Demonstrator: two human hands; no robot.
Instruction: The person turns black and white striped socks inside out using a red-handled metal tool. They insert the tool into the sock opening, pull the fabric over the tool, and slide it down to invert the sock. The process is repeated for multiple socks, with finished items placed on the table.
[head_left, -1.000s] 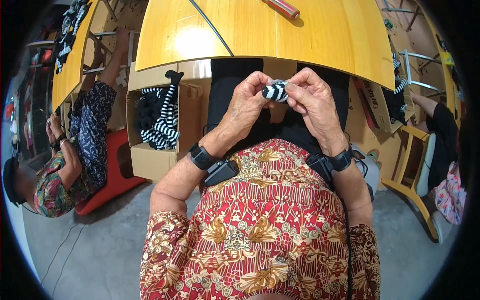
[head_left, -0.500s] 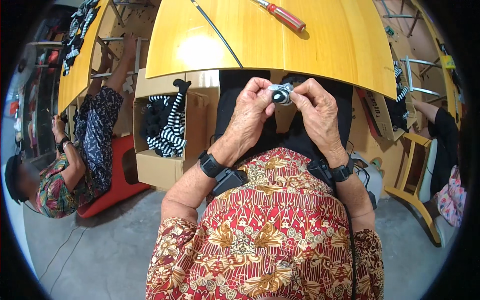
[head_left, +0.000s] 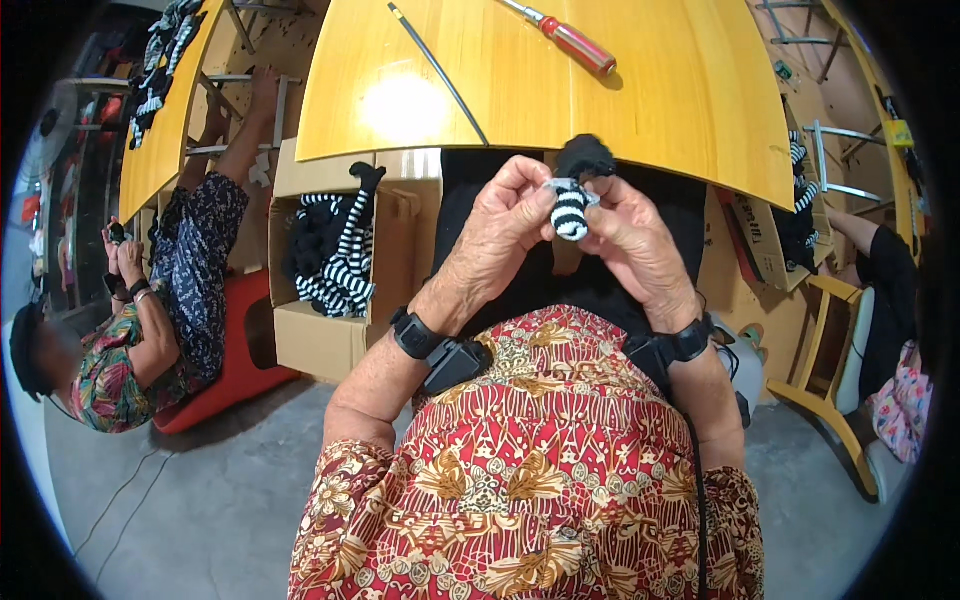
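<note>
Fingers (head_left: 533, 208) of left hand (head_left: 501, 226) and right hand (head_left: 641, 237) clamp a round-ended, black-striped white knit (head_left: 570, 214).

**Shared handwork shop floor**

You're seated in what reads as a small workshop. Yellow wooden bench (head_left: 690, 100) before you; a red-handled screwdriver (head_left: 578, 46) and a thin dark rod (head_left: 440, 76) lie on it. Open cardboard box (head_left: 320, 345) to your left, loaded with striped knits (head_left: 340, 255) like the striped piece (head_left: 571, 215) you hold. Second bench (head_left: 168, 150) further left bears a heap of similar knits (head_left: 160, 70); a co-worker (head_left: 115, 370) sits beside it. Right: another stocked carton (head_left: 755, 235), another seated person (head_left: 885, 310). Grey floor (head_left: 230, 500), concrete-looking.
</note>
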